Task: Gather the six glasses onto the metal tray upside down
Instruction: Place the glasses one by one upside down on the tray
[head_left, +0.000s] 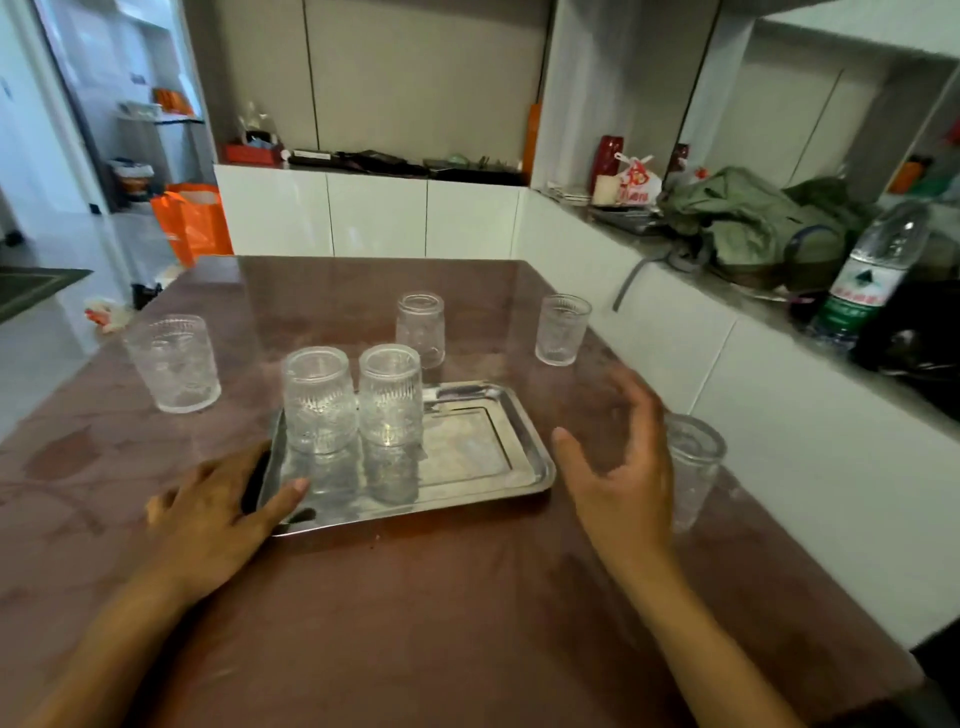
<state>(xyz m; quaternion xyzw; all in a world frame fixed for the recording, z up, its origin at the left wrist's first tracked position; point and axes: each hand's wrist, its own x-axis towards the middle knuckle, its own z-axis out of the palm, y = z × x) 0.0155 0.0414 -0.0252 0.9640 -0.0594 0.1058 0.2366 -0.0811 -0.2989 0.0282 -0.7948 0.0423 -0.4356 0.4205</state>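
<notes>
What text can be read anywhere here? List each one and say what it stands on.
None can be read.
Water bottle: green and white label with a red band, print too blurred.
White plastic bag: red printing, too blurred.
Orange bag: no legible print.
Glasses and metal tray: no text.

No wording can be read anywhere — the water bottle (868, 270) on the counter carries a green, white and red label with a dark triangular mark — its print too blurred.
</notes>
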